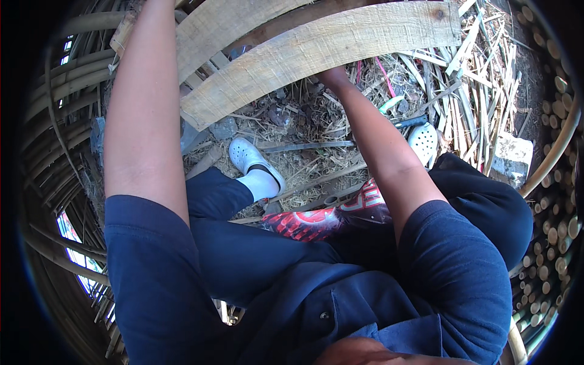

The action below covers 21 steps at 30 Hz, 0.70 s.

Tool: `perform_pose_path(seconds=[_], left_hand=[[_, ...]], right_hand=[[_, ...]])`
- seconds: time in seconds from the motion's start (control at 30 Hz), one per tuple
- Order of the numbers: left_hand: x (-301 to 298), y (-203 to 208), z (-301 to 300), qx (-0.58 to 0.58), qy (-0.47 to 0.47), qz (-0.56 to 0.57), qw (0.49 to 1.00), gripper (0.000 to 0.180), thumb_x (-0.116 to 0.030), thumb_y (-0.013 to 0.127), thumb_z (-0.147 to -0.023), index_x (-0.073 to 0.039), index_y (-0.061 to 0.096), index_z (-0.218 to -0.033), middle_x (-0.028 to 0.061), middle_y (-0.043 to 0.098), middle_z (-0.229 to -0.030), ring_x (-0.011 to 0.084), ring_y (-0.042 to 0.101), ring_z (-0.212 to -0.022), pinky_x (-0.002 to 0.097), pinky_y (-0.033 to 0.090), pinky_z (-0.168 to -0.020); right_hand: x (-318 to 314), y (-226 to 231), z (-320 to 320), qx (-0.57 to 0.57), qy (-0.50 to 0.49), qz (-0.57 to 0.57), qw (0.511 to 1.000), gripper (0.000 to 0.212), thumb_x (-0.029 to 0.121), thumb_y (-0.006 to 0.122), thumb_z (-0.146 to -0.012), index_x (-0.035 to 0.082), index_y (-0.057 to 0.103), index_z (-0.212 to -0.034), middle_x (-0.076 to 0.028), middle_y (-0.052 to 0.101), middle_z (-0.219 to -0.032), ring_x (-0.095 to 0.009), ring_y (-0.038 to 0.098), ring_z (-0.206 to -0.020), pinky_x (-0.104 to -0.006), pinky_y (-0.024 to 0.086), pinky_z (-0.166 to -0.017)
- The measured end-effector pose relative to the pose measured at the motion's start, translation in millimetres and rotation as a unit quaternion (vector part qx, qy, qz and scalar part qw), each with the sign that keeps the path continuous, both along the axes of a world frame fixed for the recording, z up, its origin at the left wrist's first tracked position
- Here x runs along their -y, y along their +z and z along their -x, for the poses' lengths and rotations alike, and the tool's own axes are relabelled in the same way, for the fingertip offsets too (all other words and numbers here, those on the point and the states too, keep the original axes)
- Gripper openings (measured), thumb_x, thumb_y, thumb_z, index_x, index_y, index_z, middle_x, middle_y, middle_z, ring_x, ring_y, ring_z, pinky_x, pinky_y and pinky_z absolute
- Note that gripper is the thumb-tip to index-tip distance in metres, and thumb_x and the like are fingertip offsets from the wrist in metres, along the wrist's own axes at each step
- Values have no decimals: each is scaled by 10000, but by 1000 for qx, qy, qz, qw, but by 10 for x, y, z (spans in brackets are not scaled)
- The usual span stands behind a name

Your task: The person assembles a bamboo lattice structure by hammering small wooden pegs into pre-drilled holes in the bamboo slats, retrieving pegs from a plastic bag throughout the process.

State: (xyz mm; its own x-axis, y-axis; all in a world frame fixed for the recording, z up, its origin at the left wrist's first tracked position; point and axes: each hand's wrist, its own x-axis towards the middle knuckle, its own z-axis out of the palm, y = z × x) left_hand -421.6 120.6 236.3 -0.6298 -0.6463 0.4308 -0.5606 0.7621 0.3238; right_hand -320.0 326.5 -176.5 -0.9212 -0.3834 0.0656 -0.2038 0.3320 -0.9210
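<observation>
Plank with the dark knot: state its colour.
The plank is pale tan, with a brown knot near its right end; best seen in the head view.

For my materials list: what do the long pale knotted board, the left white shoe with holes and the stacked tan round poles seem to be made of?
The long pale board: rough, bare wood, by saw marks and knot. The left shoe: probably moulded foam or plastic, matte, with even holes. The poles: perhaps untreated bamboo; ends pale, round.

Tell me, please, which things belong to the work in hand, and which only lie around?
Probably in the work:
- front plank, partly hiding the right hand
- back plank

Apparently lying around:
- pale block
- split sticks
</observation>
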Motion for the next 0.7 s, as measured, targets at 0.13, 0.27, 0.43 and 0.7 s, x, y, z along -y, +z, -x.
perform_pose_path(seconds=[0.13,0.27,0.43,0.7], left_hand=[[41,-25,-33,-26,-11,-1,1000,423,-411,645,-967,-79,752,-1206,158,758,-1194,323,712,-1133,417,526,-987],[154,-47,-23,-17,-9,21,1000,420,-403,646,-969,-81,747,-1219,157,751,-1214,322,710,-1136,418,528,-989],[-40,6,7,-17,8,-41,999,420,-402,659,-964,-75,752,-1212,158,748,-1227,315,709,-1147,422,527,-1006],[144,-73,-8,-28,4,-1,1000,473,-422,655,-966,-74,732,-1277,168,741,-1246,319,702,-1174,422,525,-1018]], right_hand=[[81,-71,8,-71,17,-70,995,442,223,643,-967,50,622,-1373,-201,598,-1440,-401,512,-1376,-460,406,-1149],[165,-68,-53,-65,7,-25,998,451,231,624,-970,54,615,-1384,-210,584,-1452,-409,502,-1382,-484,378,-1171],[139,-139,-59,-81,83,-102,988,444,206,630,-953,44,618,-1366,-228,573,-1458,-420,487,-1394,-477,377,-1174],[-299,204,-383,40,137,-119,983,494,398,795,-816,211,730,-1269,-177,574,-1458,-410,483,-1388,-531,358,-1172]])
